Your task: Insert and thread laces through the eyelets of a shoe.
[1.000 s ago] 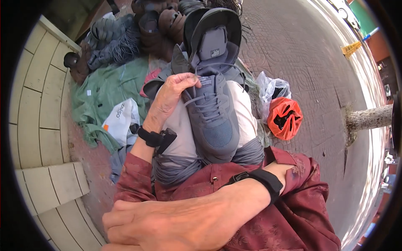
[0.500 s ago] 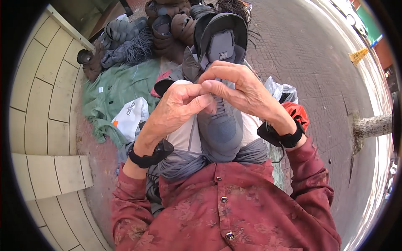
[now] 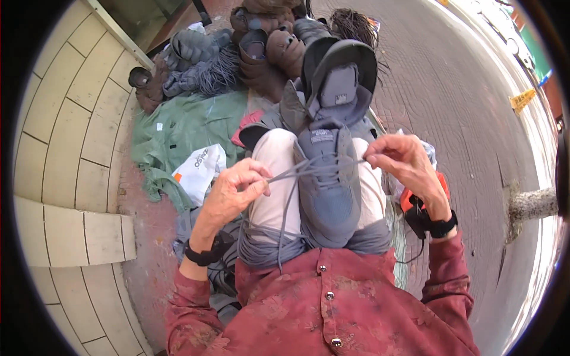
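**Lacing a grey sneaker on the lap**

Right now we hold a grey sneaker (image 3: 328, 184) resting lengthwise on our lap, between pale trouser legs, its toe toward our chest and its open collar pointing away. Its upper looks like soft matte mesh with smoother panels, rounded at the toe and padded around the tongue. A thin grey lace (image 3: 291, 178) runs across the eyelets and stretches out to both sides, with a long loose end dangling down toward our dark red patterned shirt (image 3: 320, 314).

Our left hand (image 3: 228, 193) is clenched on the lace's left end, thumb and forefinger pinching it just beside the shoe. Our right hand (image 3: 404, 163) pinches the lace's right end, fingers curled, pulling it level with the shoe's eyelets. Each wrist wears a black strap.

Beyond the sneaker, a second grey shoe (image 3: 338, 77) stands against its collar, its dark sole curving around it. Farther off sits a heap of worn brown shoes (image 3: 267, 47) with rounded, creased leather. To the left lies a crumpled green cloth (image 3: 178, 130) with a white plastic bag (image 3: 199, 169) on it. An orange object (image 3: 409, 199) shows partly behind our right wrist. Cream wall tiles (image 3: 65, 136) curve along the left, and brick paving (image 3: 475, 118) spreads to the right.
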{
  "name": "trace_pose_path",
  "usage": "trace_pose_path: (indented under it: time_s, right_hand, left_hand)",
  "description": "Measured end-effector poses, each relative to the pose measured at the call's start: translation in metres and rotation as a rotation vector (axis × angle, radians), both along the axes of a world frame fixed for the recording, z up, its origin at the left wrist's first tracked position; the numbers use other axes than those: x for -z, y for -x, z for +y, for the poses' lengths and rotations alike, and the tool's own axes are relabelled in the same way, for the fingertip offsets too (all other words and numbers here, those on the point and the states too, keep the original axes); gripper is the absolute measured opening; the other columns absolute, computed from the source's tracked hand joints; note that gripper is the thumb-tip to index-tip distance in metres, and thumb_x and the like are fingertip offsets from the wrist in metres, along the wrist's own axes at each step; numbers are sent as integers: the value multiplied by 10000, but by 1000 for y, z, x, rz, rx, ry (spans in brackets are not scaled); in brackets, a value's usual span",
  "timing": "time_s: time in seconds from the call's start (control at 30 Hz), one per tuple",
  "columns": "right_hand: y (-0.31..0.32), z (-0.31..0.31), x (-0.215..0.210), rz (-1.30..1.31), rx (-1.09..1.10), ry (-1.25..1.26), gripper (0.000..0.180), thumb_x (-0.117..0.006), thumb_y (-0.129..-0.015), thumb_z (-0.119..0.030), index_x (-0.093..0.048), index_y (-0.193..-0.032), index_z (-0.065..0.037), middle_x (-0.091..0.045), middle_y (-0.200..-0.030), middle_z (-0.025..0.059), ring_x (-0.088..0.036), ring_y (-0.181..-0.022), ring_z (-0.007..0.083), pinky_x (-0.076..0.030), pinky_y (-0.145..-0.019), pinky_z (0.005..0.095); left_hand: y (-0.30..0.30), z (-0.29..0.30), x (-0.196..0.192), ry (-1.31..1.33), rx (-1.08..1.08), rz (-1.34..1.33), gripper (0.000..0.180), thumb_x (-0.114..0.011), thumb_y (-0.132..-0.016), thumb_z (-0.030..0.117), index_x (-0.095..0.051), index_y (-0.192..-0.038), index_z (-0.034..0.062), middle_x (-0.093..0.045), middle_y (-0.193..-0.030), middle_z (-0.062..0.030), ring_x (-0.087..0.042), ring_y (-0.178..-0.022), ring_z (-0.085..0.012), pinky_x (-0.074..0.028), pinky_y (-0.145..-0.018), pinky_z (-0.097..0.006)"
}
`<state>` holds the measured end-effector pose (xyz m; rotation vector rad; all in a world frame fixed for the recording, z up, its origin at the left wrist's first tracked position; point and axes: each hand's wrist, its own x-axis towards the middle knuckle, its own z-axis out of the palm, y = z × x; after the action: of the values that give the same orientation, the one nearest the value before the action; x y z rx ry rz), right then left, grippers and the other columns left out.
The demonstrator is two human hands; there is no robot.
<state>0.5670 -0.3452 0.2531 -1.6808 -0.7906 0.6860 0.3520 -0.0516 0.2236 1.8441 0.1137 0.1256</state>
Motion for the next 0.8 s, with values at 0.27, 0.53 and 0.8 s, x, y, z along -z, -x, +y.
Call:
trace_pose_path:
  time_s: [0.27,0.53,0.8]
  right_hand:
    - [-6,-5,10,45,138,-101,41,-717,-899,-34,-722,-909,5,-683,-834,-19,-595,-809,63,-472,-744,231]
    - [-1,-1,1,-187,134,-48,68,-692,-807,72,-699,-859,28,-685,-822,32,-632,-799,114,-501,-772,269]
    - [38,55,2,-90,-58,-82,101,-737,-812,50,-711,-895,0,-698,-847,53,-662,-809,132,-517,-730,282]
  left_hand:
    - [-7,15,33,-271,-119,129,162,-699,-869,186,-788,-879,51,-691,-906,-62,-639,-756,-148,-490,-667,-296]
    - [-16,21,34,102,-240,356,219,-696,-907,184,-774,-906,-21,-727,-851,-56,-626,-684,-89,-505,-619,-246]
    - [-37,-68,-31,38,-41,5,463,-622,-877,-84,-562,-1336,-61,-670,-1184,-172,-760,-895,-239,-600,-724,-298]
